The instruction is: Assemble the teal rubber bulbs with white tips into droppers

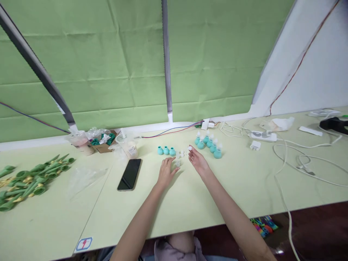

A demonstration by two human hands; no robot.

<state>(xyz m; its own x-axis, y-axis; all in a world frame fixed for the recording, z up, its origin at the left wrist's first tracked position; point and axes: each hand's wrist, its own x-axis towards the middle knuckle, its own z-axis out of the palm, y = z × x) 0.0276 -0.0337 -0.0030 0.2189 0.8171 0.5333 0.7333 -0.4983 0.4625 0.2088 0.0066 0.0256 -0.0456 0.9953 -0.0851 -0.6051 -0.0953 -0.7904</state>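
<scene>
Hands (181, 167) near three teal bulbs (166, 150)

In the middle of the frame the left hand (166, 171) lies flat on the table (190, 195) beside a small clear cap (178, 163). The right hand (198, 161) pinches a white cap (189, 148) near three teal bulbs (166, 150).

A: Room near the hands?

B: Bare table (190, 195) in front of both, wide open toward the near edge. Phone (129, 174) blocks the left; plastic bag (84, 177) beyond it.

A: Farther back?

B: Three teal bulbs (166, 150), small white caps (181, 154) and a capped teal cluster (209, 143) line the far side. Cables (299, 159) and power strip (263, 136) clutter the right.
</scene>
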